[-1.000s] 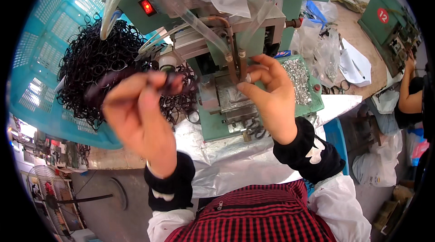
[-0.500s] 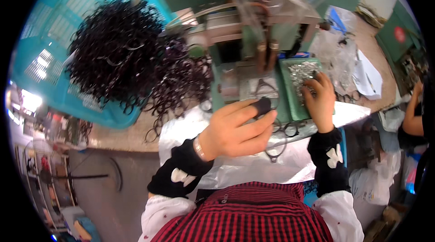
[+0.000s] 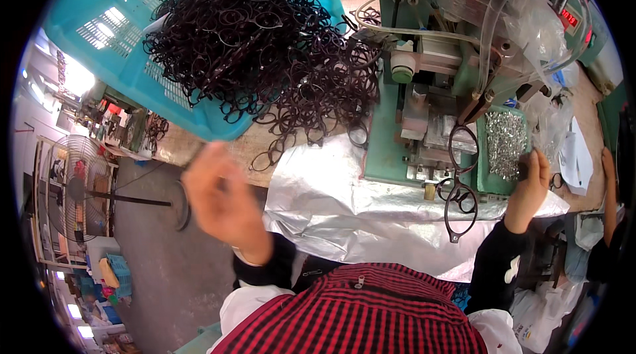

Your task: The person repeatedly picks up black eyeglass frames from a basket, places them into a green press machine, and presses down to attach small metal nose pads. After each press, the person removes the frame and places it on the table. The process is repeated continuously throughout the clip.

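My left hand (image 3: pixel 225 198) is raised in front of the bench edge, below the blue basket. It is smeared by motion, so its fingers and anything in them do not read clearly. My right hand (image 3: pixel 532 185) is at the near right corner of a green tray (image 3: pixel 493 185) of small shiny metal parts (image 3: pixel 505 142). Its fingertips are pressed together; what they may hold is too small to make out. A dark eyeglass frame (image 3: pixel 451 211) lies at the machine's front, one rim against the metal fixture (image 3: pixel 430 130) and the other over the bench edge.
A blue basket (image 3: pixel 126 79) on the left holds a tangled heap of dark eyeglass frames (image 3: pixel 232 36), spilling onto the bench. A green machine (image 3: pixel 387 155) with clear tubing stands ahead. Silvery sheeting (image 3: pixel 331 188) covers the bench's front edge. White paper (image 3: pixel 576 158) lies right; a fan (image 3: pixel 76 188) stands left.
My left hand has left the machine's front and swung left. My right hand has drawn back from among the metal parts to the tray's near corner. The view has shifted left.
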Demonstrator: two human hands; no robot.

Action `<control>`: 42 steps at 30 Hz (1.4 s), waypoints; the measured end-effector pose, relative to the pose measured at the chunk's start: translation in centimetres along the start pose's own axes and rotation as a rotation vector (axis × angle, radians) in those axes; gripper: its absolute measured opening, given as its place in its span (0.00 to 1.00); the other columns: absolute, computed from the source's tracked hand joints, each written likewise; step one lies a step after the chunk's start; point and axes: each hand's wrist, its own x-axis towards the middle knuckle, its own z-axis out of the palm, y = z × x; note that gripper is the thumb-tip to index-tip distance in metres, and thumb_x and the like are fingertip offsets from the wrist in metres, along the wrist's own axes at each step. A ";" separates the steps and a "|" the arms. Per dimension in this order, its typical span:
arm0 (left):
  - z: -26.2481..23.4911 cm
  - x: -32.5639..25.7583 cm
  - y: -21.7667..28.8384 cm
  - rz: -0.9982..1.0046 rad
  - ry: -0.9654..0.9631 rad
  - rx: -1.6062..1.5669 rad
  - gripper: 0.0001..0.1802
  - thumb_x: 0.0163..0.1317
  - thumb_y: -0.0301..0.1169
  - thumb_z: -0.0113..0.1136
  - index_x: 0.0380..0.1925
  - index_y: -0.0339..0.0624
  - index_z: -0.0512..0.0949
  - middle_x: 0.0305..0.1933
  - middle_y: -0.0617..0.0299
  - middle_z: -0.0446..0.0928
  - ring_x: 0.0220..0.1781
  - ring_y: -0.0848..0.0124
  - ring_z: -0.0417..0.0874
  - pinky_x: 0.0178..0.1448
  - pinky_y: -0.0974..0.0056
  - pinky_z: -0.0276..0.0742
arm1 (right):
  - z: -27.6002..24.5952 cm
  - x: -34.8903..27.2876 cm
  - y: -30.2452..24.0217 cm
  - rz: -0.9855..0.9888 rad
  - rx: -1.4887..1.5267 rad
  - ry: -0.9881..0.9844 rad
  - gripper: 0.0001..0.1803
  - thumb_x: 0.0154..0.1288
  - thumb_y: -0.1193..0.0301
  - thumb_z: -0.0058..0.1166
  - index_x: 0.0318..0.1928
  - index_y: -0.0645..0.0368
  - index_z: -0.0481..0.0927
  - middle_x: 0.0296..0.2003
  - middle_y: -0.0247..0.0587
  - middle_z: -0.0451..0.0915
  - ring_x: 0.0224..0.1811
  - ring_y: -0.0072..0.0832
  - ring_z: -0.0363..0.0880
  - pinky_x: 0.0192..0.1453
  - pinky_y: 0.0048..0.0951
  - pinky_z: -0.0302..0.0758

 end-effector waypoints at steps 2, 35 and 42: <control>-0.6 2.9 -2.9 -0.108 0.017 0.082 0.04 0.66 0.24 0.61 0.39 0.35 0.82 0.46 0.56 0.85 0.53 0.65 0.82 0.64 0.58 0.71 | 1.6 0.6 0.7 -0.011 0.064 0.008 0.11 0.74 0.72 0.57 0.51 0.65 0.83 0.38 0.33 0.83 0.40 0.21 0.79 0.51 0.24 0.74; 9.9 -0.7 -10.4 -0.728 -0.380 -0.447 0.15 0.65 0.24 0.66 0.49 0.41 0.75 0.33 0.72 0.71 0.30 0.82 0.71 0.31 0.75 0.66 | 13.0 -4.3 -9.2 -0.148 -0.035 -0.393 0.20 0.60 0.79 0.64 0.53 0.63 0.78 0.37 0.36 0.84 0.44 0.23 0.81 0.52 0.26 0.75; 8.9 3.0 4.7 -0.277 -0.330 -1.151 0.12 0.76 0.26 0.47 0.56 0.40 0.70 0.46 0.54 0.75 0.43 0.65 0.79 0.46 0.61 0.80 | 13.9 -4.3 -10.8 0.098 0.144 -0.498 0.27 0.60 0.80 0.64 0.61 0.64 0.73 0.35 0.32 0.85 0.45 0.18 0.80 0.60 0.24 0.71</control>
